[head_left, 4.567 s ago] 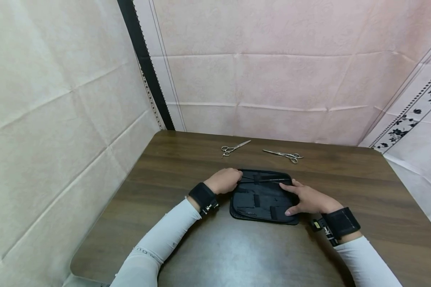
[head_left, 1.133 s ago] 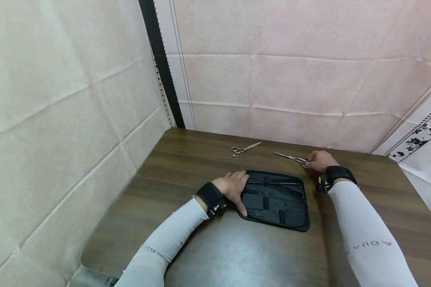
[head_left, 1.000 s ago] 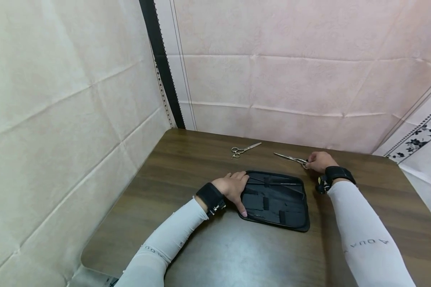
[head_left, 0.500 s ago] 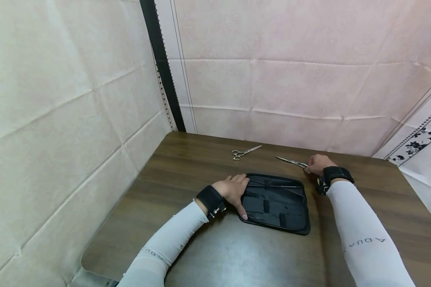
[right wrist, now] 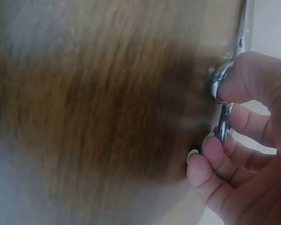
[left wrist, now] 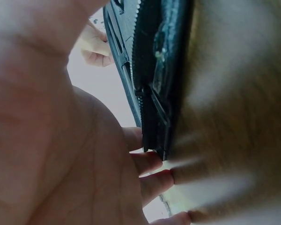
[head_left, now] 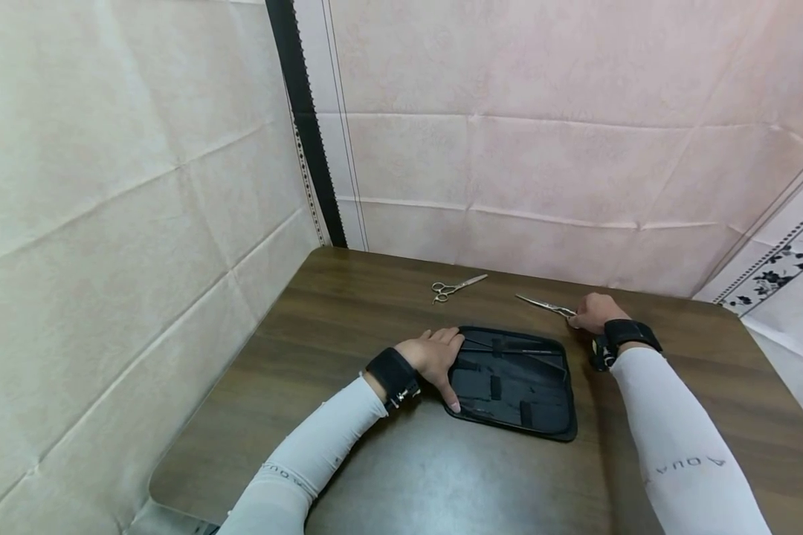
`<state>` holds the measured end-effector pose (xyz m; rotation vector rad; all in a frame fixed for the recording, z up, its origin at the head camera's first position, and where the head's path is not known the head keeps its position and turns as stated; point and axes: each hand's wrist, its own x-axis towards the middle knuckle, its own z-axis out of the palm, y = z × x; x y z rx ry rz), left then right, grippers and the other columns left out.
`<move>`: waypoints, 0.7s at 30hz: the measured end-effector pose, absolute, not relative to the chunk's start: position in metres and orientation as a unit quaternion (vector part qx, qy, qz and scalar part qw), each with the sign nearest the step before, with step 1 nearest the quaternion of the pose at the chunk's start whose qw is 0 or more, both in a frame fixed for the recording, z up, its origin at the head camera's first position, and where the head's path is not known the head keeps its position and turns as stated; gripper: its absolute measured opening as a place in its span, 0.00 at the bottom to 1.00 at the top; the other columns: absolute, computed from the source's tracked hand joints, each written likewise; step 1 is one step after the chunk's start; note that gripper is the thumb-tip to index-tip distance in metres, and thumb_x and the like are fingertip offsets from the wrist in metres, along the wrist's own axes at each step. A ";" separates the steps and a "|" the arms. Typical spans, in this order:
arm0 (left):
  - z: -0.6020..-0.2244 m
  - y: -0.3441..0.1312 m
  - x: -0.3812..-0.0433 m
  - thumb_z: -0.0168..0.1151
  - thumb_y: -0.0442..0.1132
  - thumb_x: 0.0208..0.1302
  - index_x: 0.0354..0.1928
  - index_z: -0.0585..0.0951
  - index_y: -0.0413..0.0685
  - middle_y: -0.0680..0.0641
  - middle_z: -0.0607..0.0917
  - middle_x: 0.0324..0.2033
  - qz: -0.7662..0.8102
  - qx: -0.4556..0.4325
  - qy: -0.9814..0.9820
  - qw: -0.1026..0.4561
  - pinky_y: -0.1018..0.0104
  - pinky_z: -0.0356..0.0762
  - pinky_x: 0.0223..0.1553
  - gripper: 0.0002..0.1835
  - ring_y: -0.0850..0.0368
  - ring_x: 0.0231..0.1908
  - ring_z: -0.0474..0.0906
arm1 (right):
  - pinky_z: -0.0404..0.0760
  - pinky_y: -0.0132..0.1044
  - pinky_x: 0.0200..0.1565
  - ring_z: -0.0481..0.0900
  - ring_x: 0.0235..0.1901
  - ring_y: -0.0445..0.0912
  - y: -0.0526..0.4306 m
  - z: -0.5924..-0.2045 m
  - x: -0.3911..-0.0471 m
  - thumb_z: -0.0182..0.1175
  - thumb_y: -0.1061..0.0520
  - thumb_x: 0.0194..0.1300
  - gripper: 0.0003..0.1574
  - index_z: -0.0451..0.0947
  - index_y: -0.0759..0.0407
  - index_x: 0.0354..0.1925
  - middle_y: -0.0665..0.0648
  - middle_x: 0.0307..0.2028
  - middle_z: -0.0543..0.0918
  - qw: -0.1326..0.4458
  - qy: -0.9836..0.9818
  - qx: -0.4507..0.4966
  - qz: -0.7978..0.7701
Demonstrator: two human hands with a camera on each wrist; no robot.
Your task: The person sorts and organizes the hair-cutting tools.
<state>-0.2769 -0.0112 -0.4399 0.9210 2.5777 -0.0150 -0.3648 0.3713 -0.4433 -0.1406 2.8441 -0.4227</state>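
Observation:
A black zippered case [head_left: 511, 386] lies open-faced on the table, with elastic loops and a thin dark tool [head_left: 522, 351] under one loop. My left hand [head_left: 431, 359] rests on its left edge, fingers spread and thumb at the near corner. The left wrist view shows the case's zipper [left wrist: 139, 70] close to the fingers. Farther right, my right hand [head_left: 595, 312] pinches the handles of silver scissors [head_left: 543, 304], blades pointing left. Up close in the right wrist view, thumb and fingers hold a finger ring [right wrist: 219, 84] of the scissors, partly hidden by the hand.
A second pair of silver scissors [head_left: 456, 287] lies behind the case, near the table's back edge. The brown wooden table [head_left: 308, 334] meets cloth-covered walls [head_left: 542, 171] at the back and left.
Since the oldest frame my right hand has left the case and taken hold of the right-hand scissors. My left hand has spread over the case's left edge. The last second shows little motion.

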 end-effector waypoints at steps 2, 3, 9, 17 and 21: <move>-0.441 -0.012 -0.277 0.67 0.81 0.27 0.76 0.44 0.50 0.45 0.43 0.76 -0.009 0.330 0.922 0.201 0.49 0.44 0.73 0.76 0.49 0.75 0.40 | 0.70 0.36 0.28 0.73 0.29 0.49 0.372 -0.444 -0.362 0.61 0.49 0.61 0.17 0.77 0.65 0.32 0.56 0.26 0.77 0.133 0.977 -0.055 -0.154; -0.441 -0.012 -0.277 0.66 0.81 0.27 0.76 0.44 0.50 0.45 0.43 0.76 -0.009 0.331 0.922 0.200 0.49 0.44 0.73 0.76 0.49 0.75 0.40 | 0.70 0.36 0.28 0.73 0.28 0.49 0.373 -0.444 -0.361 0.61 0.49 0.62 0.17 0.77 0.64 0.32 0.56 0.26 0.76 0.133 0.976 -0.055 -0.160; -0.440 -0.012 -0.276 0.67 0.80 0.28 0.76 0.44 0.49 0.45 0.43 0.76 -0.009 0.333 0.922 0.197 0.50 0.44 0.73 0.76 0.50 0.75 0.39 | 0.74 0.37 0.28 0.75 0.26 0.47 0.378 -0.441 -0.349 0.59 0.51 0.63 0.15 0.76 0.64 0.33 0.55 0.26 0.77 0.126 0.968 -0.060 -0.207; -0.442 -0.012 -0.277 0.67 0.80 0.28 0.76 0.44 0.49 0.46 0.43 0.76 -0.007 0.334 0.922 0.195 0.50 0.44 0.73 0.76 0.50 0.75 0.40 | 0.75 0.37 0.28 0.75 0.27 0.46 0.389 -0.437 -0.332 0.57 0.53 0.66 0.13 0.75 0.64 0.34 0.55 0.28 0.77 0.101 0.966 -0.073 -0.227; -0.443 -0.013 -0.278 0.67 0.80 0.27 0.76 0.45 0.49 0.46 0.43 0.76 -0.004 0.333 0.923 0.195 0.50 0.43 0.73 0.76 0.50 0.75 0.40 | 0.72 0.37 0.28 0.74 0.27 0.46 0.388 -0.432 -0.324 0.59 0.54 0.63 0.11 0.75 0.62 0.33 0.55 0.29 0.78 0.078 0.967 -0.093 -0.222</move>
